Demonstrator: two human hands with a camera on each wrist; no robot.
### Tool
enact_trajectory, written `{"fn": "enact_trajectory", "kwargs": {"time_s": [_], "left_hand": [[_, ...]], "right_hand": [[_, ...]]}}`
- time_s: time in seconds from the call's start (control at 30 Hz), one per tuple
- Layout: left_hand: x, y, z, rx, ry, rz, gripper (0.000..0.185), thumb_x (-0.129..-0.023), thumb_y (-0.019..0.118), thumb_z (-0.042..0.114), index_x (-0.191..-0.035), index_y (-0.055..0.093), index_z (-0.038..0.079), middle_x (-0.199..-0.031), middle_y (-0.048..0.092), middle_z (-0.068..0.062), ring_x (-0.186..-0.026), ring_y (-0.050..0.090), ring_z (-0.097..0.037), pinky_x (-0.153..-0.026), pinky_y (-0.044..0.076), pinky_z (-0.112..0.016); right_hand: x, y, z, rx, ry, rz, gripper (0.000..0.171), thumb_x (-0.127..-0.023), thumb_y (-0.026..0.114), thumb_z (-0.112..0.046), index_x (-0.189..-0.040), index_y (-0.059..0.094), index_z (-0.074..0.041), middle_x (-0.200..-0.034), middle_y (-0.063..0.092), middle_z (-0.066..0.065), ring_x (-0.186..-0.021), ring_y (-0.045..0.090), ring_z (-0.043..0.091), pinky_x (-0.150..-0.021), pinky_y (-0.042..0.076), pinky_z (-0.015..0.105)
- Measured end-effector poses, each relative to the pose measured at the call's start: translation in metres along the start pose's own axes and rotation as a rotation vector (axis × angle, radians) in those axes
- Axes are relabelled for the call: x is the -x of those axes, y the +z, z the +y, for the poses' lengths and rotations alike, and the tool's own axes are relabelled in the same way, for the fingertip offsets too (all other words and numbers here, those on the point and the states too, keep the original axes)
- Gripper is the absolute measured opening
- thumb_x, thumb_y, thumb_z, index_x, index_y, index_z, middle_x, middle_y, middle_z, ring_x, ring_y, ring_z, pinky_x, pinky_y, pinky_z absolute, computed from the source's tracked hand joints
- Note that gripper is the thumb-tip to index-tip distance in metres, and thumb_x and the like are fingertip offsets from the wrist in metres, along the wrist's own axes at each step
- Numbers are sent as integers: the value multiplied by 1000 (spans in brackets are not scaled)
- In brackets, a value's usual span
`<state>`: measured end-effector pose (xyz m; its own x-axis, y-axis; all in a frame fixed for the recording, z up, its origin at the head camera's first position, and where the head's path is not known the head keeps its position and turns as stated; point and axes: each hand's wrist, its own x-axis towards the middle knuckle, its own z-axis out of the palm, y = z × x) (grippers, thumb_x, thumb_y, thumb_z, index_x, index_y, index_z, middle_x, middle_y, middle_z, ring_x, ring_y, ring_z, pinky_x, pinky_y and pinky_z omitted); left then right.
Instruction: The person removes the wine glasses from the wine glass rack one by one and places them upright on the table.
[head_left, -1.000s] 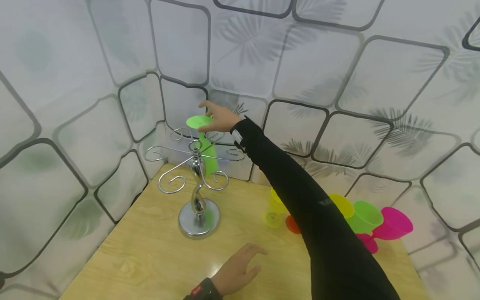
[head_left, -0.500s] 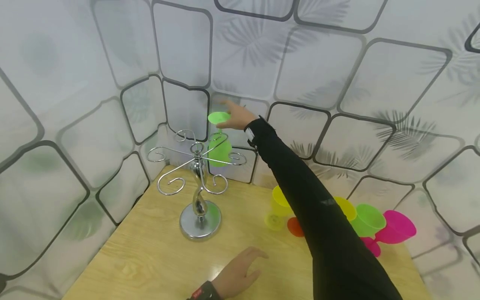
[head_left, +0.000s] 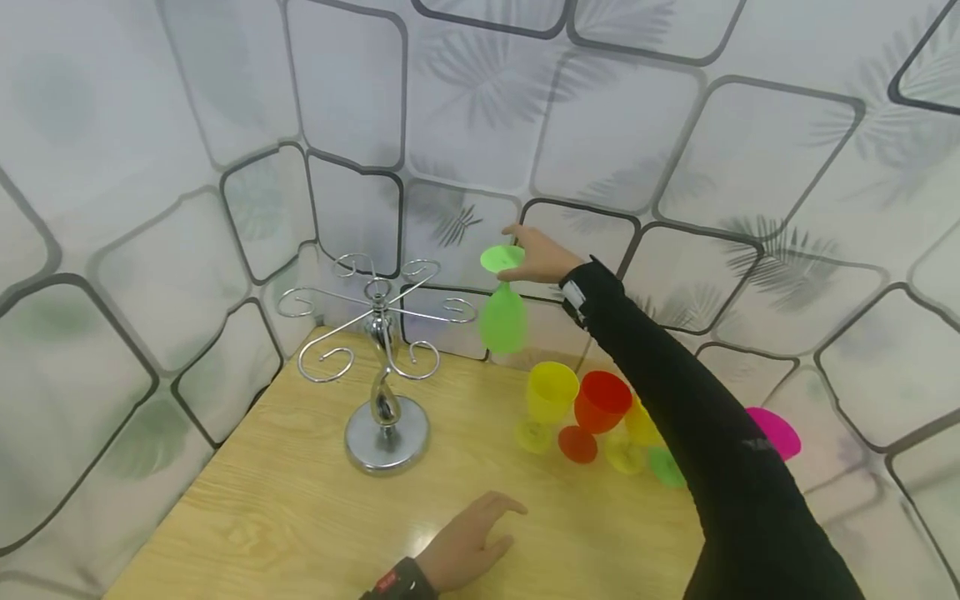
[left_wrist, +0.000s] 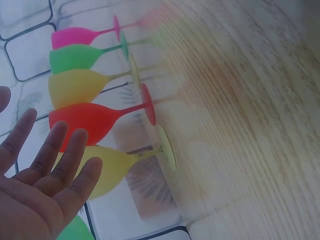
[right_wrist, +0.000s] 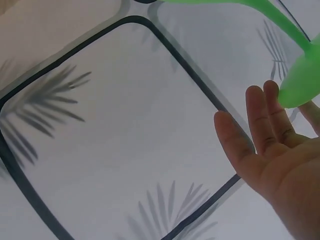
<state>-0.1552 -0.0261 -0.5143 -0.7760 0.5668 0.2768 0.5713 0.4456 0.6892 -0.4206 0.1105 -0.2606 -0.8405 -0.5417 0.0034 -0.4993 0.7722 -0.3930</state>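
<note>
My right hand (head_left: 542, 257) pinches the round foot of a green plastic goblet (head_left: 504, 321), held upside down in the air by the back wall, its bowl hanging below. In the right wrist view the foot of this goblet (right_wrist: 304, 82) sits between thumb and fingers. To its left stands a chrome rack (head_left: 382, 408) with several curled wire arms and a round base. My left hand (head_left: 467, 543) hovers near the table's front, fingers loosely spread and holding nothing. The left wrist view shows this hand (left_wrist: 42, 192) in front of the row of goblets.
Upright goblets line the right side of the wooden table (head_left: 255, 517): a yellow goblet (head_left: 552, 390), a red goblet (head_left: 602, 402), a second yellow goblet (left_wrist: 77, 87), a green goblet (left_wrist: 75, 57) and a pink goblet (left_wrist: 75, 37). My right sleeve (head_left: 697, 417) covers part of them. Patterned walls close the corner.
My right hand has carried the green goblet to the right, from behind the rack to beside it, near the yellow goblet. The left hand has stayed almost still.
</note>
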Motion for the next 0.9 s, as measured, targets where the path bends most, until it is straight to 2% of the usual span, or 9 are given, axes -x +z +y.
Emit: {"fn": "enact_trajectory", "kwargs": {"time_s": [0.17,0.33,0.53,0.67,0.8,0.9], "left_hand": [[0,3,1,20,-3,-16,36,-90,58,15,-125,51,18,-122,56,2,-110,57,-16,-91,52,-28],[-1,6,2,27,5,-27,36,-90,57,14,-125,51,18,-122,55,2,-110,58,-16,-92,52,-29],[-2,6,3,37,8,-29,36,-90,57,13,-125,51,17,-123,55,2,-112,57,-17,-94,51,-32],[-2,5,3,46,-4,-25,36,-90,56,12,-125,51,16,-123,55,2,-115,56,-18,-97,50,-34],[-1,1,3,67,-42,-26,35,-91,56,13,-126,52,16,-124,56,1,-117,55,-19,-100,48,-36],[-2,-4,3,94,-101,-31,35,-92,55,15,-127,52,15,-125,56,-1,-117,55,-21,-99,47,-39]], "right_hand": [[28,-6,7,66,4,-33,83,-80,68,-33,-146,27,-2,-138,37,26,-121,40,36,-102,39,51],[56,-11,3,108,-15,-41,73,-79,68,-36,-138,41,-2,-128,44,22,-109,43,31,-94,42,47],[88,-12,-9,71,-70,16,64,-77,72,-32,-127,51,0,-119,45,19,-104,41,29,-86,42,40],[109,-4,-10,17,-98,25,61,-77,72,-28,-126,52,2,-117,43,18,-104,38,29,-84,41,38],[132,7,-8,-74,-80,-8,62,-80,70,-25,-131,46,1,-122,40,18,-107,41,30,-89,46,43],[148,19,-3,-93,-69,-5,61,-81,68,-26,-132,45,-3,-122,42,17,-106,44,30,-88,48,44]]}}
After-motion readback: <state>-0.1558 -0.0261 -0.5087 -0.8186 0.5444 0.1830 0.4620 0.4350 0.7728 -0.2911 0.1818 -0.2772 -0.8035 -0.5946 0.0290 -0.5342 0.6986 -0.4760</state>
